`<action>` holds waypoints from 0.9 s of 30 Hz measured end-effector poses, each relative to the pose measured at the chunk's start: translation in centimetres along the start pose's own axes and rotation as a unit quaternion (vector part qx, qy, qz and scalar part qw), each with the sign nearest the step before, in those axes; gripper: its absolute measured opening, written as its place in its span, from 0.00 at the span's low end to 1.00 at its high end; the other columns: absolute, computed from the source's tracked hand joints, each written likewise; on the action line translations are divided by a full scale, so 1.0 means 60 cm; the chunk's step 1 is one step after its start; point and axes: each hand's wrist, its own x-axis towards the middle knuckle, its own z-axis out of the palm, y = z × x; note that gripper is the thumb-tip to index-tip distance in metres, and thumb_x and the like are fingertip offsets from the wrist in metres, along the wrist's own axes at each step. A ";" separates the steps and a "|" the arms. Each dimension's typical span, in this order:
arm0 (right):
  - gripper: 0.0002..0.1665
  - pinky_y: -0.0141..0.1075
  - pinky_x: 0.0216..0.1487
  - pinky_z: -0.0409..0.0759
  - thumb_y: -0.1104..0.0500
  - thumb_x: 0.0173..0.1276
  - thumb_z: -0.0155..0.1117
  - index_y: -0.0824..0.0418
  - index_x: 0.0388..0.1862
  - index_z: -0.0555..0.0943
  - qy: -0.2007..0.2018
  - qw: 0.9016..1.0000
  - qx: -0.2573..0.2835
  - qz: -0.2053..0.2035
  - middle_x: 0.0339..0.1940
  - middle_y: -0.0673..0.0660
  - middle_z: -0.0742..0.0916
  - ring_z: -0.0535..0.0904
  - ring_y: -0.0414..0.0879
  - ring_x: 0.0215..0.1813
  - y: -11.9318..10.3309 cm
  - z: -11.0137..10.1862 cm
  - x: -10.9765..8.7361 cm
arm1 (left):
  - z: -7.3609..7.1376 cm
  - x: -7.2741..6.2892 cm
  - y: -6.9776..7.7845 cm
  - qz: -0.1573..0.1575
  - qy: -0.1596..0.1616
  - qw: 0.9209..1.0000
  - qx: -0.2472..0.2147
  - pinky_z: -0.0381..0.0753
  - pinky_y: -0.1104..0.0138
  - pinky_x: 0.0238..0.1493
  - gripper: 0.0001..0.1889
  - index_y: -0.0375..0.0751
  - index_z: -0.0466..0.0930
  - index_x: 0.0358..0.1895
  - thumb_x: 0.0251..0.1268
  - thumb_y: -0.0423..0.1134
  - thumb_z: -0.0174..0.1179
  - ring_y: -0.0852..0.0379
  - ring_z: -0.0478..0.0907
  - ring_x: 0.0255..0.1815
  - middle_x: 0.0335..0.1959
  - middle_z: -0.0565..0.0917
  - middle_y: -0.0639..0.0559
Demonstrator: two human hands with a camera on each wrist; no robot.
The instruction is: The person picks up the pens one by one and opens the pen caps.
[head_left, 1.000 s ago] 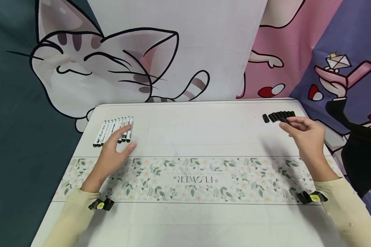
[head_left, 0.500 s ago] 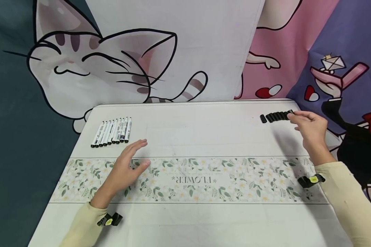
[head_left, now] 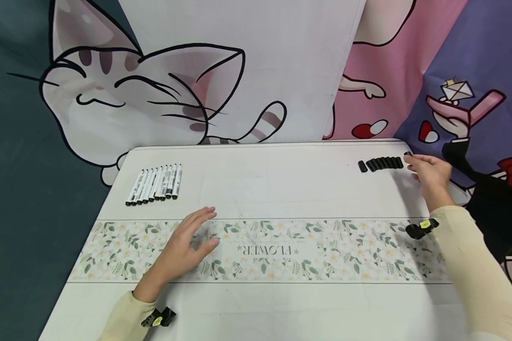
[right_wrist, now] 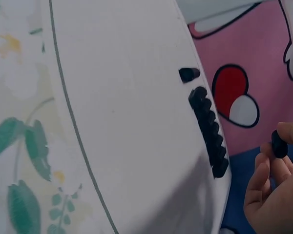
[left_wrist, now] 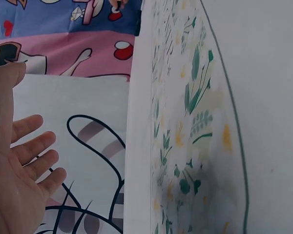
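Observation:
My right hand [head_left: 432,175] pinches a small black marker cap [right_wrist: 279,144] between thumb and fingertips, at the far right of the table. To its left lies a tight row of several black caps [head_left: 384,164]. A single black cap [head_left: 362,166] sits a little apart at the row's left end. My left hand [head_left: 181,248] hovers above the floral band, fingers spread and holding nothing; the left wrist view shows its open palm [left_wrist: 19,180]. Several white markers [head_left: 153,184] with black ends lie side by side at the far left, beyond the left hand.
The white table [head_left: 256,308] carries a floral band [head_left: 264,265] printed with FLOWER, upside down from here. Behind it hangs a cartoon cloth [head_left: 256,94] showing a cat. The table's back edge runs just behind the caps.
My left hand has drawn away from the markers, toward me and to the right. The right hand, holding a cap, has moved rightward past the end of the cap row.

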 end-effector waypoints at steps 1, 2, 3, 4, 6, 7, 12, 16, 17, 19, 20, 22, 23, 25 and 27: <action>0.08 0.26 0.23 0.79 0.57 0.57 0.82 0.46 0.26 0.88 0.002 1.000 -0.003 0.005 0.18 0.40 0.87 0.85 0.33 0.24 0.001 0.001 0.006 | 0.001 -0.002 0.001 0.000 0.000 1.000 0.001 0.64 0.41 0.72 0.31 0.47 0.71 0.73 0.67 0.42 0.69 0.47 0.62 0.78 0.76 0.69 0.48; 0.09 0.27 0.22 0.78 0.57 0.57 0.82 0.45 0.25 0.88 0.005 1.000 -0.006 0.010 0.17 0.40 0.87 0.84 0.33 0.24 0.002 0.002 0.012 | 0.002 -0.003 0.002 -0.001 -0.001 1.000 0.002 0.64 0.41 0.72 0.31 0.46 0.72 0.72 0.67 0.42 0.69 0.47 0.62 0.78 0.76 0.68 0.49; 0.10 0.27 0.21 0.78 0.57 0.57 0.82 0.45 0.24 0.88 0.009 1.000 -0.009 0.014 0.16 0.40 0.86 0.84 0.33 0.23 0.004 0.002 0.017 | 0.002 -0.005 0.003 -0.001 -0.003 1.000 0.003 0.64 0.41 0.72 0.31 0.46 0.72 0.72 0.66 0.42 0.69 0.47 0.62 0.78 0.76 0.68 0.49; 0.10 0.27 0.21 0.77 0.57 0.57 0.82 0.44 0.23 0.88 0.014 1.000 -0.012 0.017 0.16 0.41 0.86 0.83 0.33 0.22 0.005 0.003 0.022 | 0.003 -0.007 0.003 0.000 -0.004 1.000 0.003 0.64 0.40 0.71 0.31 0.45 0.72 0.72 0.66 0.42 0.69 0.46 0.62 0.78 0.76 0.69 0.49; 0.12 0.27 0.20 0.76 0.57 0.57 0.81 0.44 0.21 0.87 0.022 0.999 -0.018 0.023 0.14 0.41 0.86 0.82 0.33 0.19 0.007 0.004 0.030 | 0.004 -0.009 0.004 -0.001 -0.004 1.000 0.005 0.64 0.40 0.71 0.31 0.46 0.72 0.72 0.66 0.43 0.69 0.47 0.62 0.78 0.76 0.69 0.48; 0.13 0.27 0.19 0.76 0.58 0.58 0.81 0.44 0.20 0.87 0.027 0.999 -0.019 0.025 0.14 0.42 0.85 0.81 0.33 0.18 0.009 0.004 0.034 | 0.004 -0.010 0.005 0.000 -0.005 1.000 0.006 0.64 0.40 0.71 0.31 0.47 0.72 0.72 0.66 0.43 0.69 0.46 0.62 0.78 0.76 0.69 0.48; 0.17 0.28 0.16 0.74 0.60 0.59 0.79 0.45 0.15 0.85 0.049 0.998 -0.011 0.042 0.11 0.44 0.84 0.78 0.35 0.14 0.016 0.004 0.053 | 0.008 -0.012 0.004 0.010 0.001 1.000 0.007 0.64 0.39 0.71 0.31 0.45 0.73 0.71 0.67 0.43 0.69 0.46 0.61 0.78 0.75 0.70 0.46; 0.19 0.30 0.13 0.72 0.60 0.59 0.78 0.45 0.13 0.84 0.070 0.996 -0.005 0.058 0.09 0.45 0.82 0.76 0.37 0.11 0.022 -0.003 0.067 | 0.012 -0.011 0.005 0.012 -0.001 1.000 0.008 0.63 0.40 0.72 0.30 0.46 0.74 0.71 0.67 0.43 0.69 0.45 0.61 0.79 0.76 0.69 0.49; 0.19 0.30 0.12 0.71 0.61 0.59 0.78 0.46 0.13 0.84 0.073 0.996 -0.003 0.060 0.08 0.45 0.82 0.75 0.37 0.10 0.023 -0.005 0.070 | 0.013 -0.011 0.006 0.012 -0.002 1.000 0.006 0.62 0.40 0.72 0.30 0.46 0.74 0.71 0.67 0.43 0.69 0.45 0.61 0.79 0.76 0.69 0.48; 0.19 0.31 0.11 0.70 0.60 0.59 0.78 0.46 0.12 0.83 0.077 0.995 -0.009 0.061 0.08 0.45 0.81 0.74 0.38 0.10 0.025 -0.008 0.075 | 0.013 -0.011 0.008 0.012 -0.005 1.000 0.007 0.62 0.41 0.73 0.30 0.48 0.73 0.71 0.67 0.43 0.69 0.46 0.61 0.79 0.76 0.69 0.48; 0.19 0.31 0.11 0.69 0.60 0.59 0.78 0.46 0.12 0.83 0.078 0.995 -0.013 0.061 0.08 0.45 0.81 0.74 0.38 0.09 0.026 -0.009 0.078 | 0.013 -0.011 0.009 0.012 -0.006 1.000 0.006 0.62 0.41 0.73 0.30 0.48 0.73 0.71 0.67 0.43 0.69 0.46 0.60 0.79 0.76 0.69 0.48; 0.20 0.31 0.11 0.69 0.59 0.59 0.78 0.46 0.11 0.83 0.076 0.995 -0.022 0.058 0.07 0.45 0.81 0.73 0.37 0.09 0.027 -0.009 0.081 | 0.013 -0.009 0.011 0.013 -0.006 1.000 0.009 0.62 0.42 0.74 0.30 0.49 0.73 0.71 0.66 0.43 0.69 0.46 0.61 0.79 0.75 0.70 0.47; 0.20 0.30 0.11 0.69 0.58 0.59 0.78 0.45 0.11 0.83 0.075 0.995 -0.027 0.057 0.07 0.44 0.81 0.73 0.37 0.09 0.027 -0.009 0.083 | 0.013 -0.009 0.012 0.013 -0.006 1.000 0.009 0.62 0.43 0.74 0.30 0.48 0.73 0.71 0.66 0.43 0.69 0.46 0.61 0.79 0.76 0.70 0.47; 0.19 0.30 0.12 0.70 0.57 0.59 0.78 0.44 0.12 0.82 0.073 0.995 -0.037 0.054 0.08 0.43 0.81 0.74 0.36 0.10 0.028 -0.009 0.085 | 0.013 -0.009 0.013 0.013 -0.006 1.000 0.010 0.62 0.44 0.74 0.30 0.48 0.73 0.71 0.66 0.43 0.69 0.47 0.61 0.79 0.75 0.70 0.47; 0.17 0.29 0.13 0.70 0.56 0.59 0.79 0.44 0.16 0.82 0.075 0.995 -0.046 0.051 0.08 0.42 0.81 0.74 0.35 0.11 0.029 -0.009 0.086 | 0.013 -0.010 0.014 0.013 -0.005 1.000 0.013 0.62 0.44 0.74 0.30 0.47 0.74 0.71 0.66 0.43 0.70 0.46 0.61 0.79 0.75 0.70 0.48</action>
